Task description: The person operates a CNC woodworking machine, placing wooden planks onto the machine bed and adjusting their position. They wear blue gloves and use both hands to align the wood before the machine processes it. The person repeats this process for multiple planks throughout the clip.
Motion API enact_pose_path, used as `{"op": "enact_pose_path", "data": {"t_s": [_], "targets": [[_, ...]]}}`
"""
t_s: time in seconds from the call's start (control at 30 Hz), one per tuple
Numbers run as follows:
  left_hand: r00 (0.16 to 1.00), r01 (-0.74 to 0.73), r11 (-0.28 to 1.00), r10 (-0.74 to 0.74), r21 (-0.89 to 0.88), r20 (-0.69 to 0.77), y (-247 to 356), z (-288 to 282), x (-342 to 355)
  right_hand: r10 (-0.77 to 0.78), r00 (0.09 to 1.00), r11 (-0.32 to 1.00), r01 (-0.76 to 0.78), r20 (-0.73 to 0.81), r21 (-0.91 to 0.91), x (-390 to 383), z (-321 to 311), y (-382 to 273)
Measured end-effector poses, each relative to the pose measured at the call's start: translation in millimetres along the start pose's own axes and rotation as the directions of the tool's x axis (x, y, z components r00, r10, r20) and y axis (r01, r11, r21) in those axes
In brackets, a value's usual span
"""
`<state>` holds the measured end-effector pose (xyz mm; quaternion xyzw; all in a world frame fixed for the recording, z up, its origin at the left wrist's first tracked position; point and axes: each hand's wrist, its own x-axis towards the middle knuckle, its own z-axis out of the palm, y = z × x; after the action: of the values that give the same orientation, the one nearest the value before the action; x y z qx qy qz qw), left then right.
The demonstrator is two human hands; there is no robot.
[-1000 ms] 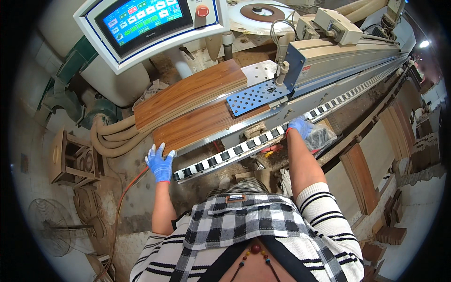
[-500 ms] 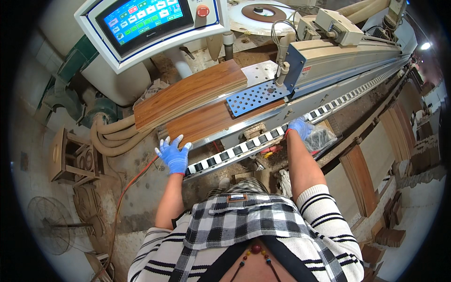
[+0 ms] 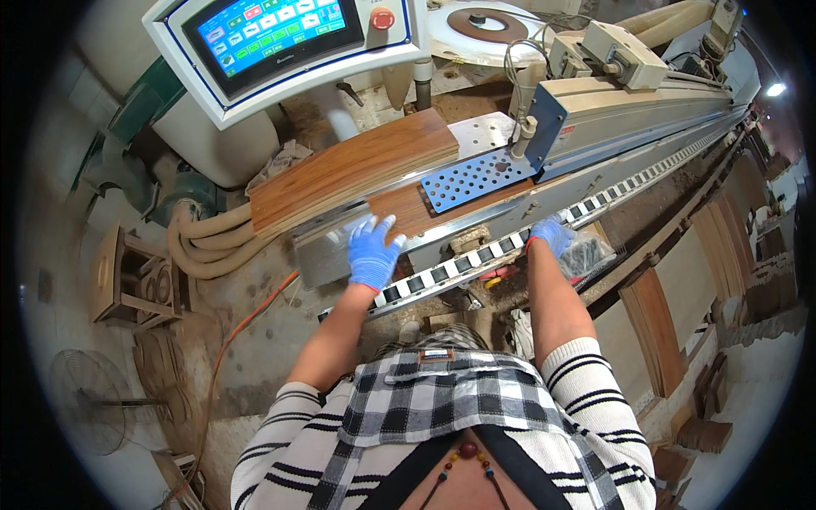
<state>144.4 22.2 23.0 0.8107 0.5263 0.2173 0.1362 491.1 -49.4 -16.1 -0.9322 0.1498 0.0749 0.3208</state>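
My left hand (image 3: 374, 251), in a blue glove with pale fingertips, lies open, fingers spread, on the near end of a wood-grain board (image 3: 395, 206). This board runs under a blue perforated plate (image 3: 459, 185) along a steel bed (image 3: 323, 253). My right hand (image 3: 550, 236), also gloved, has curled fingers at the strip of black rollers (image 3: 485, 255), beside a clear plastic bag (image 3: 591, 255); what it holds is unclear. Behind the board lies a stack of curved wood-grain boards (image 3: 344, 163).
A control panel (image 3: 280, 51) with screen and red button overhangs the machine's left. Tan hoses (image 3: 212, 259), a wooden stool (image 3: 127, 272), an orange cable (image 3: 255, 314) and a fan (image 3: 89, 399) are at left. Long panels (image 3: 650, 323) line the right; a round disc table (image 3: 476, 25) sits behind.
The near board and my left hand have moved rightward along the bed, exposing bare metal at the left. My right hand is slightly farther right in the view, still at the roller strip.
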Motion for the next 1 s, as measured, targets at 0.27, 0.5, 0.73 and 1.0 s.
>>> {"op": "enact_pose_path", "data": {"t_s": [0.27,0.5,0.73,1.0], "targets": [[0.996,-0.039,0.921,0.004,0.387,0.092,-35,-103,105,0.005,0.999,0.999,-0.006,0.041,0.039,-6,-11,-2],[0.867,-0.096,0.919,-0.112,0.382,0.486,-60,-107,157,-0.016,1.0,0.997,0.016,0.003,0.076,1,-4,4],[0.916,-0.098,0.946,-0.036,0.31,0.401,-57,-110,136,-0.023,1.0,0.997,0.023,0.0,0.079,-2,-6,3],[0.972,-0.002,0.972,-0.054,0.235,0.228,-82,-148,33,-0.009,1.0,0.994,0.011,-0.014,0.105,3,0,5]]}}
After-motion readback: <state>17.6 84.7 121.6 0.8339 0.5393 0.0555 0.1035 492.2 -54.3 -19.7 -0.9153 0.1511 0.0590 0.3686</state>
